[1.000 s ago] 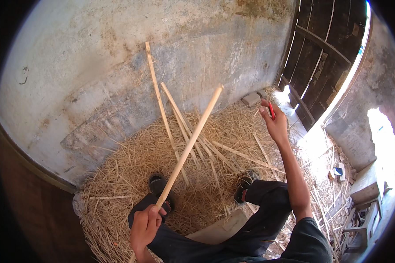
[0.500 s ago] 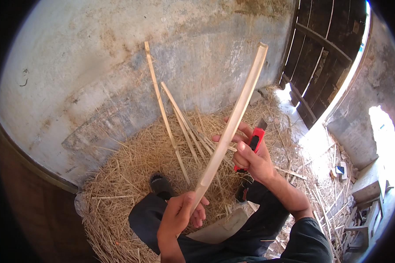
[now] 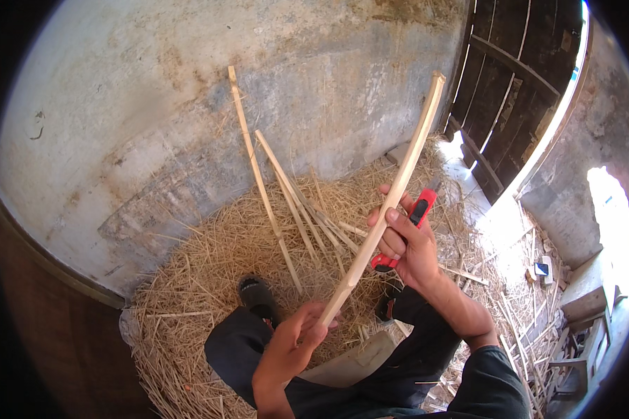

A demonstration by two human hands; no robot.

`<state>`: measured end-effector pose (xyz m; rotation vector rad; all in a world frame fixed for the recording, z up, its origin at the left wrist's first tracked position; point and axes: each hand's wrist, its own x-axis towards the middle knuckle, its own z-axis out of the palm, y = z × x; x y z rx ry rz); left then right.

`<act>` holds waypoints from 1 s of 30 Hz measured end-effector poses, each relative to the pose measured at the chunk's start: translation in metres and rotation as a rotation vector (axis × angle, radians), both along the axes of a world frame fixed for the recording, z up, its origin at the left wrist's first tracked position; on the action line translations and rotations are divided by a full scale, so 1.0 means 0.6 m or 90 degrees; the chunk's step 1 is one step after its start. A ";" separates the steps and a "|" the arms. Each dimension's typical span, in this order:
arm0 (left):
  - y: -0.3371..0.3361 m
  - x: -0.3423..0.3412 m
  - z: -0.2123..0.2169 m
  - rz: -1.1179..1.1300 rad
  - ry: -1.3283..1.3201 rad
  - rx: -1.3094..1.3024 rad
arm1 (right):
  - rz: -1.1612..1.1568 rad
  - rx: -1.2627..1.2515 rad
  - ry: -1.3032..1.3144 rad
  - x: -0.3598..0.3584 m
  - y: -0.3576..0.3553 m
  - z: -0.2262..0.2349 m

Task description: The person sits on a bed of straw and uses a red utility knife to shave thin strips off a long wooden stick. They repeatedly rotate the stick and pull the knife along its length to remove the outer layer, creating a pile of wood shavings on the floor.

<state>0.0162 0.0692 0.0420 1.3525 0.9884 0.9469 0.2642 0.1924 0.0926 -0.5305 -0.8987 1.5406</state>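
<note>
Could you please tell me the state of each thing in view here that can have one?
Pale stick: raised at a slant, gripped by both hands.
Left hand: closed on the stick's lower end.
Right hand: on the stick's middle, holding the red tool too.
Red tool: in the right hand.
Thin sticks: leaning on the wall.
Wooden door: ajar.

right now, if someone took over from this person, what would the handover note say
Left hand: grips the lower end of the long pale stick, which slants up to the right.
Right hand: holds a red-handled knife and rests against the stick's middle.
Thin split strips lean on the grey wall, over the straw.
Done: several strips already lie there.
Left: this stick is whole; no cut is visible in it.
</note>
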 end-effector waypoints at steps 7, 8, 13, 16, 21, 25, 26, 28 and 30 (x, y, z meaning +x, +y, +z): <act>-0.037 -0.047 0.022 -0.061 0.095 -0.151 | -0.011 0.019 0.058 0.019 0.013 0.000; -0.041 -0.049 0.016 -0.073 0.085 -0.152 | -0.014 0.018 0.063 0.019 0.014 0.000; -0.049 -0.042 0.010 -0.026 0.012 -0.187 | -0.044 0.049 -0.030 0.018 0.011 0.019; -0.053 -0.044 0.001 0.002 -0.046 -0.175 | -0.062 0.095 -0.118 0.022 0.012 0.029; -0.048 -0.047 0.012 -0.022 -0.086 -0.185 | 0.002 0.140 -0.271 0.040 0.013 0.023; -0.046 -0.047 0.007 -0.033 -0.123 -0.188 | 0.045 0.157 -0.302 0.046 0.014 0.013; -0.045 -0.047 0.008 -0.038 -0.121 -0.186 | 0.053 0.163 -0.294 0.048 0.016 0.010; -0.043 -0.048 0.010 -0.049 -0.120 -0.195 | 0.044 0.168 -0.301 0.048 0.014 0.015; -0.039 -0.049 0.015 -0.067 -0.120 -0.213 | 0.030 0.175 -0.304 0.045 0.013 0.013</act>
